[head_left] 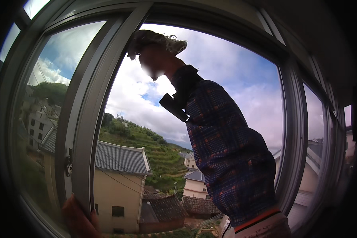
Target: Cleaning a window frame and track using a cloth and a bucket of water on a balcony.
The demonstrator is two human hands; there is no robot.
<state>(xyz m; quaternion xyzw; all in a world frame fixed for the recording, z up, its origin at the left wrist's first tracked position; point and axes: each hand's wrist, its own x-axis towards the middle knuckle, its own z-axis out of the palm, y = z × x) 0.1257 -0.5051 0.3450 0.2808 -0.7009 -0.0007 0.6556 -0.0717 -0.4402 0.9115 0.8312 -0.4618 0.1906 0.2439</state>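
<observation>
My right arm, in a dark plaid sleeve point(230, 146), reaches up across the window opening. At its end my right hand point(156, 59) is closed on a ragged grey cloth point(158, 41). The cloth is up against the upper part of the sliding window's metal frame point(101, 85); part of the hand is blurred. A black device point(173, 107) is strapped at the right wrist. Low on the left, my left hand point(78, 219) grips the lower part of that same frame, fingers on both sides of its edge. A latch point(69, 168) sits on the frame above it.
Window glass point(39, 115) fills the left side. A grey outer frame post point(295, 135) stands at the right. Beyond the opening are a beige house with a tiled roof point(119, 156), lower tiled roofs point(162, 206), a terraced green hill point(158, 152) and cloudy sky.
</observation>
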